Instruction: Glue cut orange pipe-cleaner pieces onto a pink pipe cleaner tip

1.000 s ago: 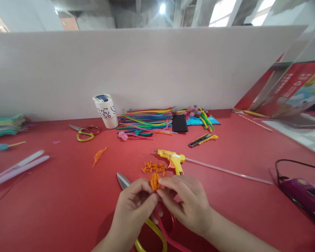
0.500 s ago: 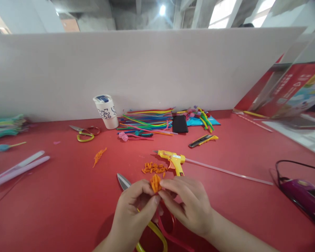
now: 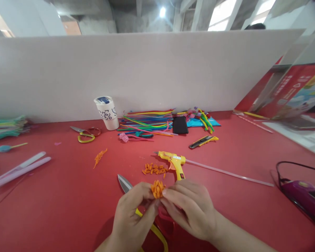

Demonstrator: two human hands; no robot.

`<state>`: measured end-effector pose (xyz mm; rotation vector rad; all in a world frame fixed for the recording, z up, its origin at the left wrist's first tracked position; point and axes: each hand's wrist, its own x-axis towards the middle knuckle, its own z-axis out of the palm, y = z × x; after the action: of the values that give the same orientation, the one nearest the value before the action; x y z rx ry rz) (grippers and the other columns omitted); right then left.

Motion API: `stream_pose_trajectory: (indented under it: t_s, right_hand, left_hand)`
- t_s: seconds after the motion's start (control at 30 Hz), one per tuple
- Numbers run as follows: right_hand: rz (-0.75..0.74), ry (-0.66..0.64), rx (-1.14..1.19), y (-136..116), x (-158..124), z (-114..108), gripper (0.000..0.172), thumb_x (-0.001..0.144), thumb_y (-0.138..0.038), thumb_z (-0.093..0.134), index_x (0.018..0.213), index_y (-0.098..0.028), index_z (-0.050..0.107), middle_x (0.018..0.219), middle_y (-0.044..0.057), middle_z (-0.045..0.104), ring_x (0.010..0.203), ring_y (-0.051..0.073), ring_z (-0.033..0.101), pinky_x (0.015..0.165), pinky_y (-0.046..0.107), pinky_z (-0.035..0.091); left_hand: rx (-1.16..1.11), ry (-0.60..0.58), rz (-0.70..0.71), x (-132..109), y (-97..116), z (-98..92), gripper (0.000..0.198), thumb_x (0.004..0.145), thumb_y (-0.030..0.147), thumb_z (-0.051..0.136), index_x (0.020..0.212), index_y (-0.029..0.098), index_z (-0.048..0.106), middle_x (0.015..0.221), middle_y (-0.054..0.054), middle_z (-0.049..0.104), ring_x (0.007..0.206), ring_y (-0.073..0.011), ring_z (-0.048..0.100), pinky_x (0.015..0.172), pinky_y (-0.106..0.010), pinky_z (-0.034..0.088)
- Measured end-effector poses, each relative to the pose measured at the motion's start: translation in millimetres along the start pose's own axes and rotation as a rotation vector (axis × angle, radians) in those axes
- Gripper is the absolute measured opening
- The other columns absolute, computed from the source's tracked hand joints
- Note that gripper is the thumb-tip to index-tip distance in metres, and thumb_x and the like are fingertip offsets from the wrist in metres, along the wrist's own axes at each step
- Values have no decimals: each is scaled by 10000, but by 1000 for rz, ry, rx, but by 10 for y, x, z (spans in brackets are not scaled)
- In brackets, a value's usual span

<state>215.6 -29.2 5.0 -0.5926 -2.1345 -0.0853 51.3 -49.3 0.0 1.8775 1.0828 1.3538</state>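
Note:
An orange pipe-cleaner flower (image 3: 157, 189) with many small petals is held up between both hands. My left hand (image 3: 132, 215) pinches its base from the left, thumb and forefinger closed. From the right, my right hand (image 3: 193, 208) closes its fingertips on the flower's lower edge. A red stem shows partly below the fingers. Beneath the hands lie large scissors (image 3: 124, 182), their handles partly hidden. Just beyond the flower is a pile of loose orange petals (image 3: 154, 169), beside a yellow glue gun (image 3: 174, 161) with a long clear glue stick in it.
Farther back stand a white tumbler (image 3: 106, 113) and a bundle of coloured pipe cleaners (image 3: 147, 120). A utility knife (image 3: 203, 141), a black phone-like object (image 3: 180, 125) and smaller scissors (image 3: 86, 134) lie around. At right sits a purple corded device (image 3: 304, 199); a white panel (image 3: 157, 70) closes off the back.
The flower has tilted, so its petals now look more spread and open toward me. Both hands keep hold of it, and the right hand has shifted slightly.

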Motion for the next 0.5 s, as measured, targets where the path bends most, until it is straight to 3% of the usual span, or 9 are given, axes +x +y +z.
stream_pose_trajectory:
  t_s: [0.1, 0.2, 0.33, 0.5]
  right_hand:
    - [-36, 32, 46, -5, 6, -29, 316, 771, -69, 544, 1068, -133, 457, 678, 53, 651, 572, 148, 582, 523, 260, 447]
    - [33, 62, 99, -4, 18, -29, 271, 773, -57, 521, 1023, -147, 467, 719, 55, 652, 612, 140, 590, 564, 251, 461]
    - [120, 12, 95, 3, 14, 33, 170, 789, -74, 512, 927, -171, 492, 687, 25, 628, 568, 124, 557, 529, 229, 426]
    - [136, -55, 64, 32, -4, 108, 108, 822, -104, 472, 892, -176, 510, 658, 14, 603, 532, 118, 516, 505, 225, 383]
  left_hand:
    - [160, 22, 92, 8, -26, -58, 189, 752, 31, 528, 817, 202, 578, 735, 1, 633, 640, -108, 598, 602, -180, 482]
    - [255, 48, 180, 28, -51, -118, 233, 752, 25, 532, 882, 210, 586, 826, -19, 666, 735, -125, 629, 695, -200, 491]
    - [250, 88, 271, 43, -64, -158, 220, 740, 15, 531, 832, 212, 568, 913, -42, 677, 840, -150, 635, 772, -243, 491]
    - [232, 73, 261, 21, -99, -159, 195, 761, 48, 535, 867, 209, 564, 956, -65, 665, 883, -172, 623, 775, -283, 497]
